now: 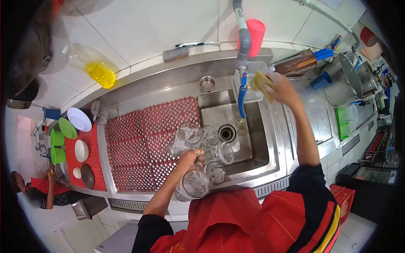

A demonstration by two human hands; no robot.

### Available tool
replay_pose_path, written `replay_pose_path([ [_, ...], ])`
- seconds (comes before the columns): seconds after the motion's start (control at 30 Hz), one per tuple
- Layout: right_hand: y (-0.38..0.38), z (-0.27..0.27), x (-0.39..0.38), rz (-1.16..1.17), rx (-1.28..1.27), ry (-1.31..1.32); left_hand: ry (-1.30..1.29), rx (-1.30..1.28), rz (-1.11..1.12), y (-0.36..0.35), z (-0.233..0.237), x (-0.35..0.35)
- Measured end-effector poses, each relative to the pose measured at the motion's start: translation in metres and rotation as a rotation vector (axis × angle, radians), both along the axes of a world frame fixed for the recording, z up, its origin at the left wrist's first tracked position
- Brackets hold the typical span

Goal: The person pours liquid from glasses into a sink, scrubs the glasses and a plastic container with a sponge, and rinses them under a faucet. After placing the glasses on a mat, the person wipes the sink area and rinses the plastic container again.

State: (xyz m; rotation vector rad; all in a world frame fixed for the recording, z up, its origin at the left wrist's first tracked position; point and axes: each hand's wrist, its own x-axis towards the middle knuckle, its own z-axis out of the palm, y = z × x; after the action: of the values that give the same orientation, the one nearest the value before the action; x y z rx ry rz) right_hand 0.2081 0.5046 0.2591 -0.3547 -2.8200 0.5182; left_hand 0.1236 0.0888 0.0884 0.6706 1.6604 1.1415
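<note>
My left hand (pixel 192 159) is closed around the handles of several soapy glass mugs (pixel 194 184), bunched over the red mat's edge and the sink's left side. In my right hand (pixel 282 88) is a yellow sponge (pixel 264 86), held at the right edge of a clear plastic container (pixel 254 93) behind the sink. A blue-ended tap (pixel 241 101) points down between my hands, over the metal sink (pixel 253 145). The dark round drain (pixel 227 133) shows just right of the mugs.
A red perforated mat (pixel 143 143) lies left of the sink. Further left are a white plate (pixel 79 119), bowls and green cups. A bottle of yellow liquid (pixel 100 75), a steel cup (pixel 207 83) and a pink pitcher (pixel 256 38) stand behind. Another person works at far left.
</note>
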Motion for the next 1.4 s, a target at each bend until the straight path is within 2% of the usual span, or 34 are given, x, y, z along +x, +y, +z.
replay_pose_path([
  [0.03,-0.025,0.011,0.026,0.022,-0.071,0.022,0.098,-0.042,-0.055,0.006,0.021,0.001],
  [0.1,-0.071,0.008,0.061,0.108,-0.197,0.015,-0.004,-0.139,-0.009,0.018,0.040,0.004],
  [0.13,-0.099,0.001,0.063,0.170,-0.257,-0.018,-0.210,-0.199,0.092,0.022,0.043,0.007],
  [0.2,-0.142,-0.037,0.042,0.026,-0.437,-0.198,-0.160,-0.169,0.051,0.020,0.037,0.012],
  [0.23,-0.158,-0.063,0.026,0.046,-0.401,-0.269,-0.135,-0.154,0.032,0.019,0.034,0.015],
  [0.27,-0.167,-0.082,0.015,0.065,-0.365,-0.338,-0.188,-0.242,0.052,0.029,0.057,0.016],
  [0.3,-0.168,-0.088,0.011,0.028,-0.617,-0.345,-0.238,-0.331,0.069,0.033,0.069,0.015],
  [0.33,-0.169,-0.091,0.008,-0.008,-0.867,-0.348,-0.238,-0.269,0.105,0.030,0.048,0.014],
  [0.37,-0.169,-0.096,0.008,-0.044,-1.116,-0.350,-0.148,-0.231,0.038,0.028,0.046,0.013],
  [0.43,-0.166,-0.116,0.005,0.296,-0.804,-0.209,0.030,-0.139,-0.084,0.034,0.058,0.003],
  [0.47,-0.166,-0.127,0.004,0.461,-0.642,-0.143,-0.085,-0.198,-0.056,0.035,0.051,0.000],
  [0.57,-0.155,-0.136,-0.017,0.927,-0.270,-0.603,-0.221,-0.342,0.006,0.045,0.076,0.009],
  [0.6,-0.156,-0.189,-0.019,1.048,-0.045,-0.348,-0.219,-0.318,0.003,0.037,0.025,0.006],
  [0.7,-0.161,-0.179,-0.020,1.057,0.097,-0.326,-0.070,-0.301,-0.099,0.042,0.057,0.005],
  [0.77,-0.164,-0.207,-0.029,1.091,0.002,-0.228,0.004,-0.178,-0.071,0.044,0.061,0.007],
  [0.83,-0.178,-0.202,-0.036,1.012,-0.300,-0.213,0.102,-0.114,-0.116,0.043,0.060,0.005],
  [0.87,-0.172,-0.198,-0.030,0.771,-0.701,-0.555,0.141,-0.097,-0.157,0.040,0.062,0.004],
  [0.9,-0.170,-0.161,-0.026,0.377,-1.075,-0.765,0.203,-0.089,-0.210,0.035,0.054,0.002],
  [0.93,-0.167,-0.149,-0.015,0.425,-1.021,-0.636,0.264,-0.077,-0.259,0.029,0.038,-0.001],
  [1.0,-0.161,-0.136,0.019,0.518,-0.914,-0.392,-0.119,-0.442,-0.046,0.038,0.053,0.006],
  [1.07,-0.148,-0.117,0.039,0.613,-0.790,-0.149,0.124,-0.216,-0.232,0.034,0.055,0.007],
  [1.1,-0.145,-0.102,0.044,0.578,-0.727,-0.092,0.246,-0.107,-0.323,0.031,0.055,0.008],
  [1.17,-0.138,-0.064,0.045,0.522,-0.587,0.028,0.453,-0.076,-0.458,0.036,0.054,0.011],
  [1.2,-0.156,-0.046,0.043,0.174,-0.529,0.137,0.605,-0.041,-0.535,0.039,0.053,0.013],
  [1.23,-0.171,-0.040,0.038,0.170,-0.537,0.132,0.757,-0.013,-0.614,0.041,0.054,0.015],
  [1.3,-0.189,-0.033,0.025,0.165,-0.549,0.118,0.712,-0.062,-0.644,0.048,0.070,0.020],
  [1.33,-0.190,-0.030,0.018,0.190,-0.442,0.014,0.706,-0.056,-0.646,0.048,0.072,0.021],
  [1.4,-0.192,-0.047,0.014,0.130,-0.546,0.039,0.664,-0.054,-0.593,0.048,0.067,0.018],
])
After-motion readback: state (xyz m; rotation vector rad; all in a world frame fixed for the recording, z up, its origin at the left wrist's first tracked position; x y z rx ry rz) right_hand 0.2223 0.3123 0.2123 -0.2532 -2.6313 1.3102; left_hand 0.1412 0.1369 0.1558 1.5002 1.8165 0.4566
